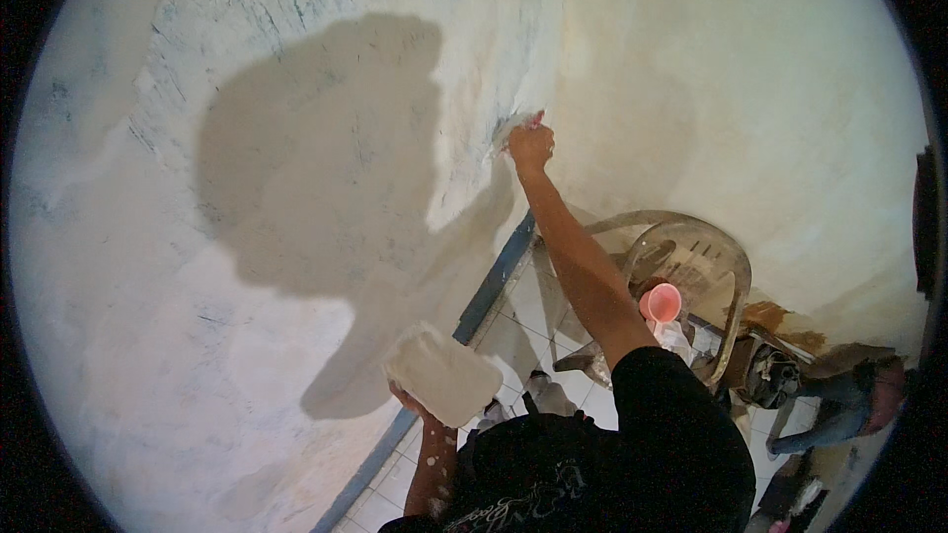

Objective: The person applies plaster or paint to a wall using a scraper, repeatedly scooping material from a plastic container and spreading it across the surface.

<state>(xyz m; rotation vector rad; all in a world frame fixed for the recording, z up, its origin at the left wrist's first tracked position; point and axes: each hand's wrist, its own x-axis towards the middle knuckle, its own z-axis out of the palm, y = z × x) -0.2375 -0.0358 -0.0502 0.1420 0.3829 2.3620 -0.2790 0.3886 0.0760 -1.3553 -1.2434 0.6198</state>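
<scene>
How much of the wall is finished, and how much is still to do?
The stretch of wall right of the corner looks smooth and evenly coated. The right hand presses a trowel at the corner, and the left hand holds a board loaded with white plaster. The left wall is patchy and streaked, so it probably needs coating.

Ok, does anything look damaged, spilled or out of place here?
The wall is patchy, with dark scratch marks and uneven white filler. A brown stain marks its base behind the plastic chair. White splatter dots the left hand.
</scene>
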